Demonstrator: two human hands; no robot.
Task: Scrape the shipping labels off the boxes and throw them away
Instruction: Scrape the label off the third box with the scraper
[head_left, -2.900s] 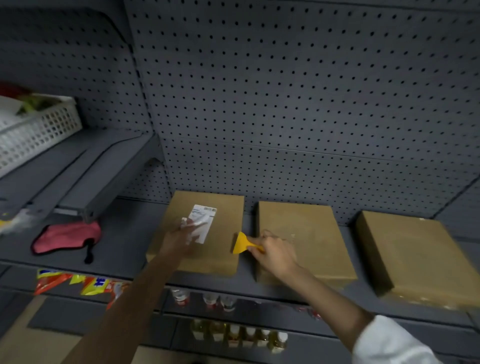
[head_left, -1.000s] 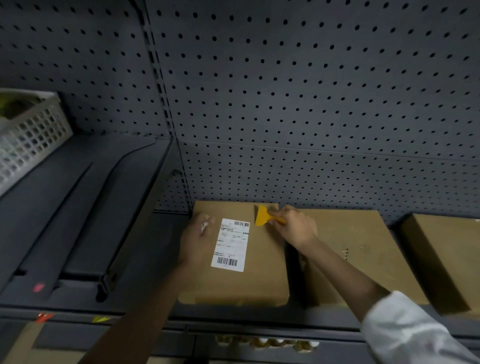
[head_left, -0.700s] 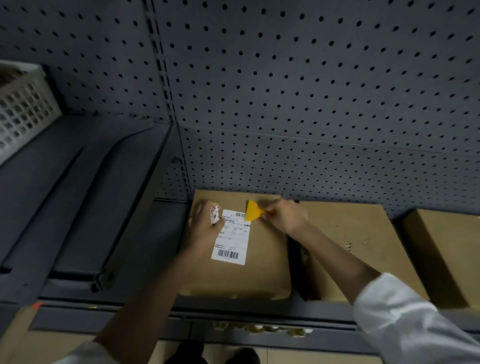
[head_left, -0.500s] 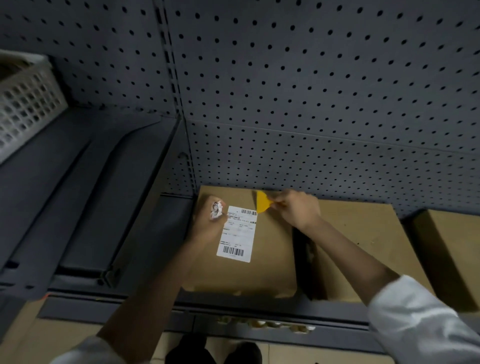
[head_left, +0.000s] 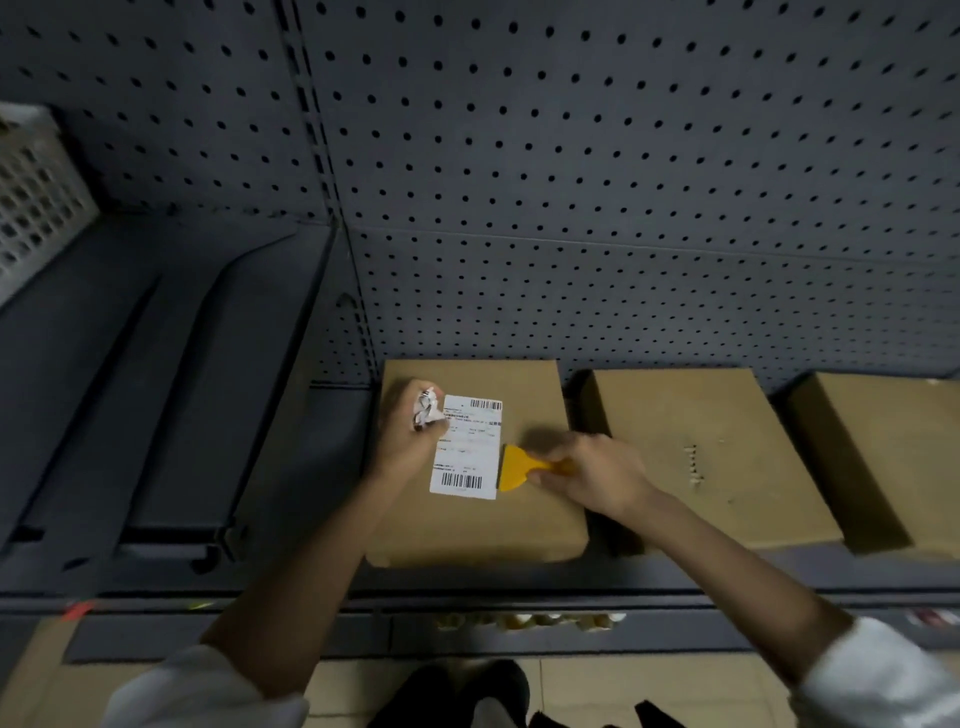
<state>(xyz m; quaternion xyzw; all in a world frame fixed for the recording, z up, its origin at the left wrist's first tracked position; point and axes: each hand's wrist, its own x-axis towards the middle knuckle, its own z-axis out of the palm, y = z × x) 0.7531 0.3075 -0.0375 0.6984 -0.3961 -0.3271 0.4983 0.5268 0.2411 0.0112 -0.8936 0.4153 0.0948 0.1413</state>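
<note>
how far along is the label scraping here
Looks done: the middle box shows torn patches and no label; the left hand grips a crumpled wad. In hand: the right hand sets the scraper at the label edge on the left box. Left: peeling it and binning the scraps.

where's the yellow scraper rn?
Head view, centre: yellow scraper in the right hand, blade at the shipping label's right edge on the leftmost box.
</note>
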